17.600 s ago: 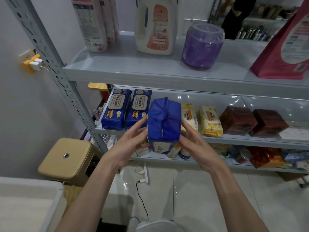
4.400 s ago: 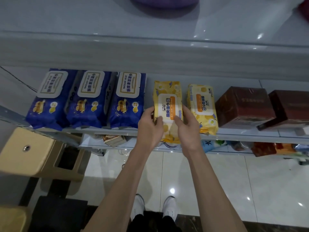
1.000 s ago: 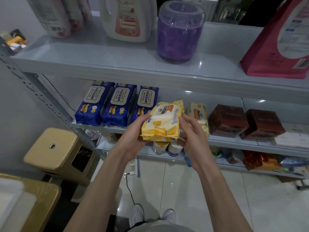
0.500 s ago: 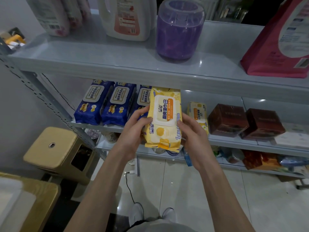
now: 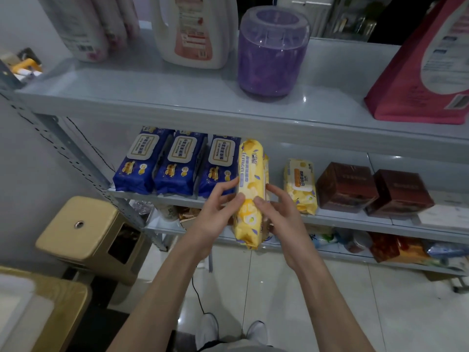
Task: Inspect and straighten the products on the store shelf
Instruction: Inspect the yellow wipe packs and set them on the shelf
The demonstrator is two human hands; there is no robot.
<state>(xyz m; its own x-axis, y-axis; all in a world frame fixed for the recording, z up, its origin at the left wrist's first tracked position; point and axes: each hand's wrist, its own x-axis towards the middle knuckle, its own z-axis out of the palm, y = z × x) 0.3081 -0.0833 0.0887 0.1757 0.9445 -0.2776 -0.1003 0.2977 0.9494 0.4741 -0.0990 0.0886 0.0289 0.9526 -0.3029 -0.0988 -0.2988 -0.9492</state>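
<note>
Now L hand [image 5: 215, 219] & R hand [image 5: 281, 222] fingers grip yellow wipes pk [image 5: 251, 184] edge-up, by shelf [image 5: 355, 219].

in the middle of the frame the left hand [image 5: 215, 221] and the right hand [image 5: 283, 221] hold a yellow pack [image 5: 251, 179] between them, turned on its thin side. behind it, on the middle shelf [image 5: 355, 220], three blue packs [image 5: 177, 163] lie to the left, and a second yellow pack [image 5: 300, 186] and two brown boxes [image 5: 346, 186] to the right.

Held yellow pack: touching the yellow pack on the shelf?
Apart. The head view shows bare shelf between the held pack and the shelved pack.
</note>
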